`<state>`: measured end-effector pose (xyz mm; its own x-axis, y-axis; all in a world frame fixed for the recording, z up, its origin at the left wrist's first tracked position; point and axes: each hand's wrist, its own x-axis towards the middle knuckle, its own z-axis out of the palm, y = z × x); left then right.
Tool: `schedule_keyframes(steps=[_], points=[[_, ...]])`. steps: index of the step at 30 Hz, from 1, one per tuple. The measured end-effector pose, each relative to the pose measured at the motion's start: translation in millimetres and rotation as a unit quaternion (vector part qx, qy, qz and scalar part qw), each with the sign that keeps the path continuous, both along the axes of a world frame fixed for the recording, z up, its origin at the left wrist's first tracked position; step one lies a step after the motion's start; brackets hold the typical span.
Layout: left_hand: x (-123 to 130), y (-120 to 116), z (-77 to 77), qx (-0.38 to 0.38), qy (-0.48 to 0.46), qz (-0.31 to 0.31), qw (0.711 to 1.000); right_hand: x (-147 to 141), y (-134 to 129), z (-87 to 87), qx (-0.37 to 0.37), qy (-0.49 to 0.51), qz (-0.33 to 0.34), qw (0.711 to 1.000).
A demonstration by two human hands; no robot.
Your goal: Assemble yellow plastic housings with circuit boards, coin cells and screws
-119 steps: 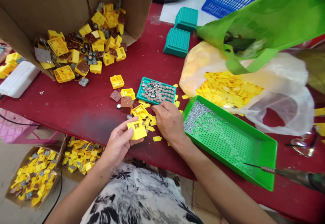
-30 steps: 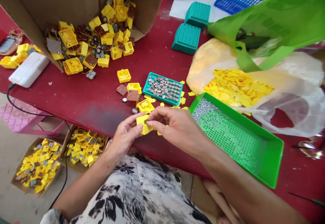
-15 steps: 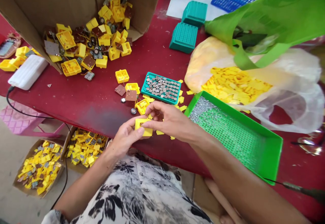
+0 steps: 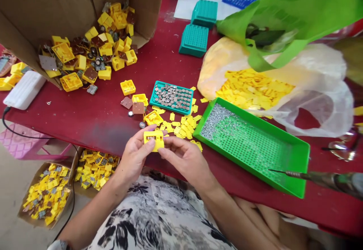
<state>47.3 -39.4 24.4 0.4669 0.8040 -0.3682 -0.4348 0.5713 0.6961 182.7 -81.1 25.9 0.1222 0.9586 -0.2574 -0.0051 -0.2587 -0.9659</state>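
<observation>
A small yellow plastic case (image 4: 157, 142) sits between my hands near the table's front edge; its open slot shows small metallic parts. My left hand (image 4: 135, 152) grips its left side, thumb across the front. My right hand (image 4: 187, 157) pinches the right edge between thumb and fingers. Just beyond lie loose flat yellow covers (image 4: 185, 127) and a teal tray (image 4: 171, 97) of button cells. Left of that tray are open yellow cases (image 4: 153, 118) wired to brown square plates (image 4: 138, 108) and round black-rimmed parts.
To the right is a green perforated tray (image 4: 252, 140) of small screws, with a screwdriver-like tool (image 4: 326, 178) over its near end. A cardboard box (image 4: 147, 8) of yellow cases stands back left. A plastic bag (image 4: 320, 72) of yellow covers and teal trays (image 4: 194, 38) lie behind.
My right hand has moved from over the front of the case to its right edge, uncovering the slot. The view has shifted, and the tool at the right shows more.
</observation>
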Motion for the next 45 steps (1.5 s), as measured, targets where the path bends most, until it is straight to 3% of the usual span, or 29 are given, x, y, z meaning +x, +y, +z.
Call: schedule_keyframes(steps=[4, 7, 9, 12, 17, 21, 30, 34, 37, 42, 45], points=[[2, -1, -0.8, -0.012, 0.018, -0.018, 1.000, 12, -7, 1.5, 0.020, -0.082, -0.021, 0.996], [4, -3, 0.9, -0.044, 0.036, -0.041, 0.998, 23, -9, 7.8, 0.098, -0.219, -0.057, 0.969], [6, -5, 2.8, -0.056, 0.051, -0.055, 0.996, 28, -9, 11.5, 0.138, -0.273, -0.033, 0.951], [8, -8, 4.4, -0.064, 0.076, -0.075, 0.992, 29, -9, 12.5, 0.153, -0.311, 0.012, 0.938], [5, -7, 3.3, -0.070, 0.085, -0.074, 0.991, 26, -8, 5.7, 0.188, -0.342, -0.016, 0.921], [-3, -1, 3.9, -0.060, 0.103, -0.052, 0.992, 35, 5, -1.6, 0.200, -0.379, -0.002, 0.903], [-21, 10, 4.8, -0.034, 0.118, 0.003, 0.992, 46, 41, -25.8, 0.209, -0.547, 0.156, 0.795], [-22, 10, 3.8, -0.034, 0.112, 0.002, 0.993, 52, 43, -24.4, 0.210, -0.558, 0.198, 0.778], [-19, 9, 1.5, -0.040, 0.110, -0.002, 0.993, 55, 40, -17.3, 0.212, -0.534, 0.191, 0.796], [-12, 7, -3.5, -0.032, 0.106, -0.007, 0.994, 46, 27, -1.0, 0.162, -0.363, 0.056, 0.916], [-9, 6, -4.3, -0.022, 0.111, -0.021, 0.993, 41, 22, 2.2, 0.083, -0.238, 0.034, 0.967]])
